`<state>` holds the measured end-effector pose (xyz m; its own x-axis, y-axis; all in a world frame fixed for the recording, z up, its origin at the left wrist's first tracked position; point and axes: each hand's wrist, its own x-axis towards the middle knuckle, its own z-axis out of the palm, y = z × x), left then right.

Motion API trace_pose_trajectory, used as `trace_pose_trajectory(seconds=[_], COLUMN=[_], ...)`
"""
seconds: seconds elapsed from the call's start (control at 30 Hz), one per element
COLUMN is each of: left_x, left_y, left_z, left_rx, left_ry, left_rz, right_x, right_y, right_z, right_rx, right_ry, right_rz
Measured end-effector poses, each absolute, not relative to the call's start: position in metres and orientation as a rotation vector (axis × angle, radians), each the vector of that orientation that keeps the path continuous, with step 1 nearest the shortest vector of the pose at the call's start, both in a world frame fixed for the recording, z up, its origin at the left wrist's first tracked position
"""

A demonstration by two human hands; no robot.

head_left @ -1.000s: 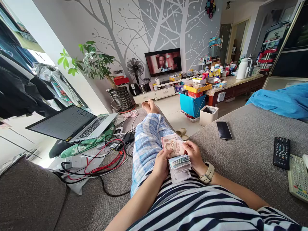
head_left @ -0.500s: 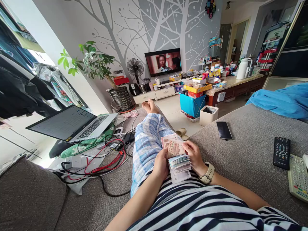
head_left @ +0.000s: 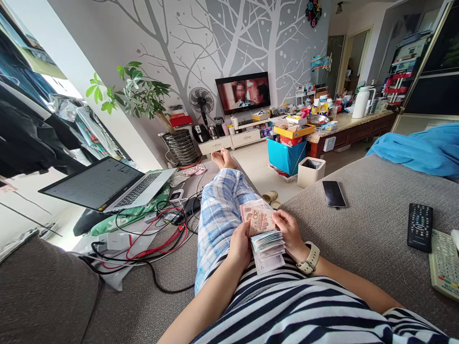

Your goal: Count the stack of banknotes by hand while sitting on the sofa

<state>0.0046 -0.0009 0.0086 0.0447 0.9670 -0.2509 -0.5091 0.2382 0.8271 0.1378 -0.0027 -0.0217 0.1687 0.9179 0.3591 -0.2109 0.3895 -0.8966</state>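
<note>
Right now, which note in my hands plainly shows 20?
The brownish front note, spanning left hand to right hand, its 20 uncovered; the bunched notes below overlap.

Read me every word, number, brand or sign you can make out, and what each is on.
"20": brownish-pink paper banknote
"6": multicoloured numeral wall clock; its other numerals are unsure.
Too small or blurred to read: silver laptop's lit screen, black plastic remote control, pale many-buttoned remote, yellow cardboard box, smaller print on the fanned paper banknotes.
</note>
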Motion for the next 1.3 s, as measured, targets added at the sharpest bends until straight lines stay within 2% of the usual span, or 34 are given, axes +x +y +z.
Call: trace_pose_trajectory(seconds=[1.3], left_x=[0.005], left_y=[0.0], left_z=[0.006], left_rx=[0.639], left_ry=[0.865], left_rz=[1.199], right_x=[0.136], right_y=[-0.009], right_z=[-0.011], right_rx=[-0.855], right_ry=[-1.026], right_rz=[0.966])
